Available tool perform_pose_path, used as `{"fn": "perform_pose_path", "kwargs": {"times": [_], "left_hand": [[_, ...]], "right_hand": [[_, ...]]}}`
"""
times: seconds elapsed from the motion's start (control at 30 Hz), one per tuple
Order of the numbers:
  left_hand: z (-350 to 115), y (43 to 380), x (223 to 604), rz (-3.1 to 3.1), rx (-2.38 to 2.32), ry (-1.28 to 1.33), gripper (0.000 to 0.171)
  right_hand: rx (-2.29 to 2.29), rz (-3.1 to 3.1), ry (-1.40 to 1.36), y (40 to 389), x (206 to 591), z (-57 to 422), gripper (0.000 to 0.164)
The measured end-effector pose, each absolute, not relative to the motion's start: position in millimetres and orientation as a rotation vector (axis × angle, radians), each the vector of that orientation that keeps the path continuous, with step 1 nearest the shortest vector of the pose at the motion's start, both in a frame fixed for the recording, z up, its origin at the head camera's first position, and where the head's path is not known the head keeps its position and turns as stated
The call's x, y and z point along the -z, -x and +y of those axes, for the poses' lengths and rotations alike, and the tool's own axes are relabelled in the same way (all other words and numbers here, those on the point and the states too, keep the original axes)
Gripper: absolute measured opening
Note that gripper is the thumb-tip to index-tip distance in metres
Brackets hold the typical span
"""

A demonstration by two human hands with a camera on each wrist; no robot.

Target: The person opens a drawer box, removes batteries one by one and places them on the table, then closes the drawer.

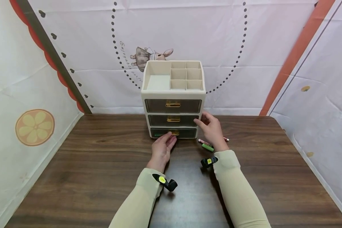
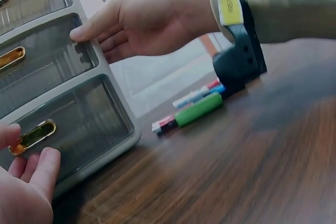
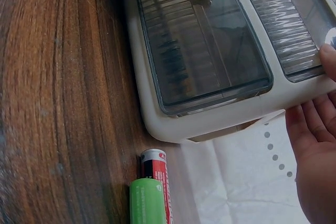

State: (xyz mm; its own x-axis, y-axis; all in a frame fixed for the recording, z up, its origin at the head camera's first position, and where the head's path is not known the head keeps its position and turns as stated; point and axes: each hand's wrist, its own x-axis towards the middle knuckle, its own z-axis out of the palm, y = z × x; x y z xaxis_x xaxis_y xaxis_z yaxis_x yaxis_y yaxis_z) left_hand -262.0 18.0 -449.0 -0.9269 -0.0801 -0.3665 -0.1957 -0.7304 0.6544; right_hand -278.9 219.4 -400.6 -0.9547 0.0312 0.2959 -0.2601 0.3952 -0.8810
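A cream drawer organizer with smoky see-through drawer fronts stands at the far side of the table. My left hand is at the bottom drawer, its thumb and fingertips around the gold handle. That drawer sits closed in the frame, and dark shapes show through its front. My right hand holds the organizer's right edge, thumb on the middle drawer's front and the other fingers along the side wall. Near that wall lie a green battery and a red-and-black battery.
Another red-tipped battery pokes out beyond my right wrist. Open compartments divide the organizer's top. Behind it hangs a printed white cloth, and the brown wooden table stretches to both sides.
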Motion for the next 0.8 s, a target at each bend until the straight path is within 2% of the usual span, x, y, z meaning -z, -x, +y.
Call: {"fn": "perform_pose_path", "kwargs": {"times": [0.27,0.8], "left_hand": [[24.9,263.8,446.5,1.044,-2.845,0.659,0.010],[21.9,248.9,445.5,1.062,-2.804,0.610,0.005]], "right_hand": [[-1.613,-2.388,-0.206,278.0,402.9,218.5,0.041],[-1.566,-2.397,-0.206,277.0,399.2,219.6,0.038]]}}
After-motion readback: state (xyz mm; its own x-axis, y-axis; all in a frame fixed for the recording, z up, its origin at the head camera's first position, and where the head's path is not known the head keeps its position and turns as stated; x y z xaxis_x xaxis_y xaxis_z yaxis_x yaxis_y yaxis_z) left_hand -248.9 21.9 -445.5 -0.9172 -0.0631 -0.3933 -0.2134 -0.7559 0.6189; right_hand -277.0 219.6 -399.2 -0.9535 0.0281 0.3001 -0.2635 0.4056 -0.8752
